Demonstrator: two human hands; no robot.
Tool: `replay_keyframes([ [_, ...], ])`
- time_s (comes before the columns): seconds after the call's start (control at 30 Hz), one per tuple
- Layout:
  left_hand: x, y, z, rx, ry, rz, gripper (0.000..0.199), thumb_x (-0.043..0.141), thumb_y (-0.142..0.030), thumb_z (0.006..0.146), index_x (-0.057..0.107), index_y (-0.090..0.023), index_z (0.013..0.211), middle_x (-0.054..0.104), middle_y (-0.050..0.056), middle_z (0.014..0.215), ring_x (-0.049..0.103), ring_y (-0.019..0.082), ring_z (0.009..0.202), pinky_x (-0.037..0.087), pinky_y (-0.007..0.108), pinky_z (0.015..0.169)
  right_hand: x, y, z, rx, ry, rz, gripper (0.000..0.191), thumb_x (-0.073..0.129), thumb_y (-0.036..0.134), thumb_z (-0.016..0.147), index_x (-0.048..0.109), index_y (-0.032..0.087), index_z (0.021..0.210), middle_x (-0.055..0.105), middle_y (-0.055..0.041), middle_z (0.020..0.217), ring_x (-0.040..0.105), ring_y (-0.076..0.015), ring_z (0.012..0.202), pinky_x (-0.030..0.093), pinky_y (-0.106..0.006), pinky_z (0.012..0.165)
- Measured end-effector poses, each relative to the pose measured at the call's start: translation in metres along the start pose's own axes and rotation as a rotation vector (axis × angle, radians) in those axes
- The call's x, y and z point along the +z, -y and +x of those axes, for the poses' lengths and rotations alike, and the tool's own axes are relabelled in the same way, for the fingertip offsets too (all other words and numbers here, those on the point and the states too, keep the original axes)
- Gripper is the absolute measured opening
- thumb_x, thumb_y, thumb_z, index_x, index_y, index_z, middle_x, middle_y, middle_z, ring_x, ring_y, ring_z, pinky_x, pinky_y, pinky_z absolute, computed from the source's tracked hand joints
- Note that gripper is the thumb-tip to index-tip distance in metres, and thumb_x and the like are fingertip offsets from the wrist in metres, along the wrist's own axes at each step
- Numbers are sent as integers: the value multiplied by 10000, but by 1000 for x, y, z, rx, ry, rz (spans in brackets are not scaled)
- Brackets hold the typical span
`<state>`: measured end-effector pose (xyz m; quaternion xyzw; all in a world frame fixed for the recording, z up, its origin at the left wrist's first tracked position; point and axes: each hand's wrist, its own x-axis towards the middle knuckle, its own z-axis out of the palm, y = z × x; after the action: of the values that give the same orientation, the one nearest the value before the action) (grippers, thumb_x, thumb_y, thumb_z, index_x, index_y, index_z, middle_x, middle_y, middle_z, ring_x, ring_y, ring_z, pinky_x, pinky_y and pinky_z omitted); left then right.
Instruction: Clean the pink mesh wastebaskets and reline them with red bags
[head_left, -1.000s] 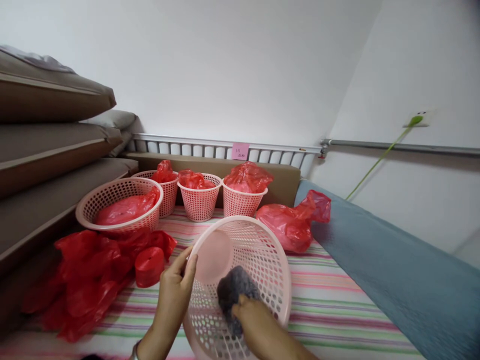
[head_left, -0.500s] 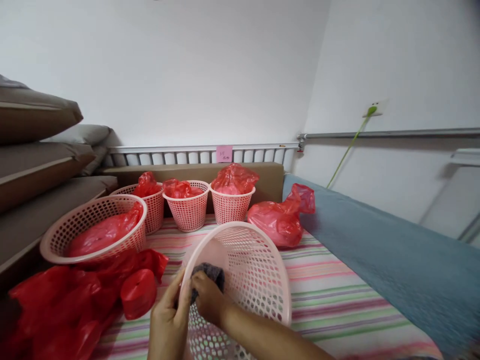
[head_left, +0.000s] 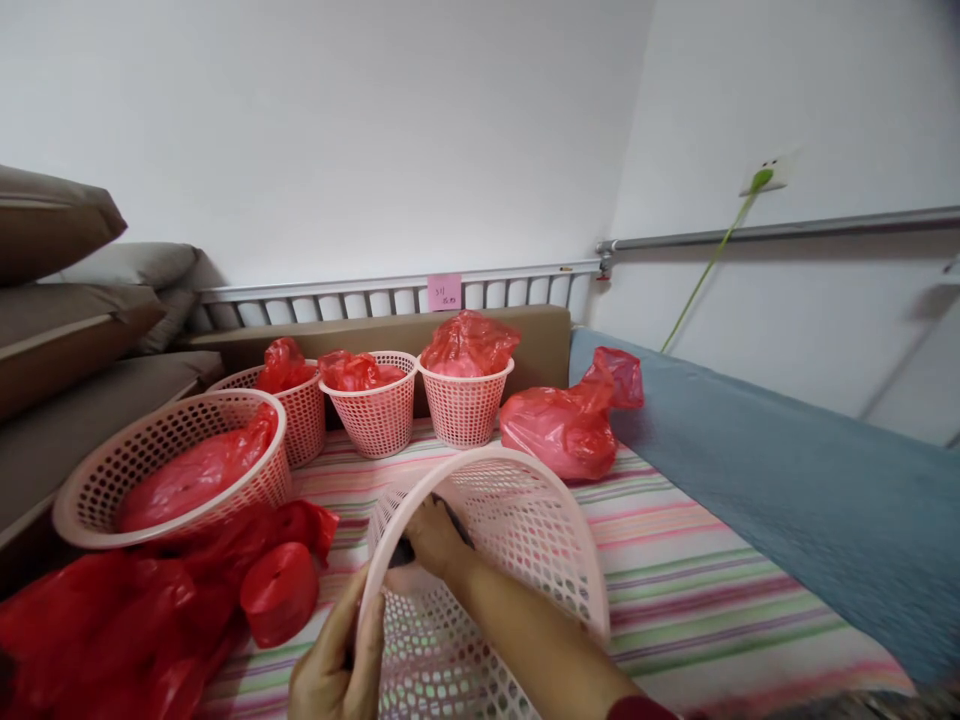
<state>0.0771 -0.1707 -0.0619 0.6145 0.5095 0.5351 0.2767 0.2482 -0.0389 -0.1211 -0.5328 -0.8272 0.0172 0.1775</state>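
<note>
A pink plastic basket (head_left: 536, 530) with a perforated wall lies tilted, its mouth facing me. My left hand (head_left: 341, 645) grips its rim at the lower left, thumb on the inner side and fingers outside. Deep inside the basket, my right hand (head_left: 435, 535) is closed on a dark grey cloth (head_left: 403, 552), pressed near the bottom and inner wall. Most of the cloth is hidden behind the hand. Left of the basket sit a roll of red plastic bags (head_left: 280, 593) and a heap of loose red plastic (head_left: 105, 630).
Behind stand several pink baskets (head_left: 375, 415) holding red plastic bags. A knotted red bag (head_left: 562, 430) lies to the right on the striped cloth (head_left: 675, 560). Grey cushions (head_left: 67, 330) are stacked at left; a radiator (head_left: 330, 303) with a pink note (head_left: 444, 292) runs along the wall.
My right hand has gone deeper into the basket with the cloth, and more forearm now lies inside. The left hand stays on the rim. The view has shifted slightly.
</note>
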Motion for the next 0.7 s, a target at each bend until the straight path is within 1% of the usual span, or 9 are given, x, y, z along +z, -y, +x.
replay_keyframes([
  [0.1, -4, -1, 3, -63, -36, 7, 438, 609, -494, 765, 673, -233, 1110, 698, 20, 1147, 631, 246, 1088, 505, 296, 930, 7, -5, -13, 92, 25, -9, 347, 394, 150, 837, 581, 198, 1125, 553, -152, 1119, 501, -285, 1017, 402, -424, 797],
  [0.2, -5, -5, 5, -78, -41, -9, 462, 598, -511, 766, 667, -218, 1116, 703, 28, 1139, 628, 250, 1094, 500, 308, 941, 11, -4, -25, 105, 74, 19, 277, 482, 131, 759, 648, 172, 976, 599, -144, 1046, 524, -283, 985, 397, -397, 788],
  [0.3, -5, -9, 6, -69, -27, -12, 470, 594, -514, 768, 659, -219, 1128, 705, 26, 1139, 612, 251, 1117, 486, 317, 962, 5, -1, -25, 145, 85, 88, 224, 559, 110, 664, 674, 154, 851, 640, -122, 949, 556, -265, 935, 401, -356, 780],
  [0.37, -6, -9, 6, -80, -36, -11, 481, 591, -518, 768, 652, -222, 1142, 689, 27, 1168, 599, 250, 1137, 472, 318, 977, -4, -1, -17, 232, 23, 149, 260, 539, 93, 658, 668, 151, 877, 645, -113, 950, 569, -244, 924, 401, -333, 791],
  [0.47, -8, -7, 6, -93, -46, -28, 491, 588, -522, 769, 649, -219, 1150, 675, 33, 1192, 598, 251, 1138, 478, 314, 970, -18, -8, -2, 431, -146, 260, 377, 455, 81, 706, 611, 151, 1042, 625, -119, 1061, 551, -232, 1013, 385, -325, 859],
  [0.53, -9, -6, 4, -78, -37, -38, 470, 591, -515, 769, 659, -228, 1134, 684, 27, 1176, 606, 252, 1126, 482, 316, 965, -21, -12, 7, 561, -246, 358, 405, 409, 89, 732, 570, 144, 1099, 621, -123, 1090, 542, -226, 1053, 380, -323, 888],
  [0.63, -7, -8, 1, -46, -13, -49, 438, 602, -505, 763, 676, -242, 1105, 712, 17, 1122, 634, 250, 1084, 501, 314, 940, -15, -10, 17, 675, -322, 545, 395, 371, 125, 765, 540, 139, 1122, 629, -121, 1103, 564, -212, 1037, 401, -317, 882],
  [0.7, -5, -11, 1, -36, -3, -65, 432, 602, -501, 763, 678, -241, 1099, 718, 17, 1107, 646, 247, 1064, 510, 309, 926, -6, 0, 21, 671, -332, 687, 404, 374, 149, 777, 516, 144, 1155, 616, -118, 1153, 563, -204, 1051, 405, -319, 890],
])
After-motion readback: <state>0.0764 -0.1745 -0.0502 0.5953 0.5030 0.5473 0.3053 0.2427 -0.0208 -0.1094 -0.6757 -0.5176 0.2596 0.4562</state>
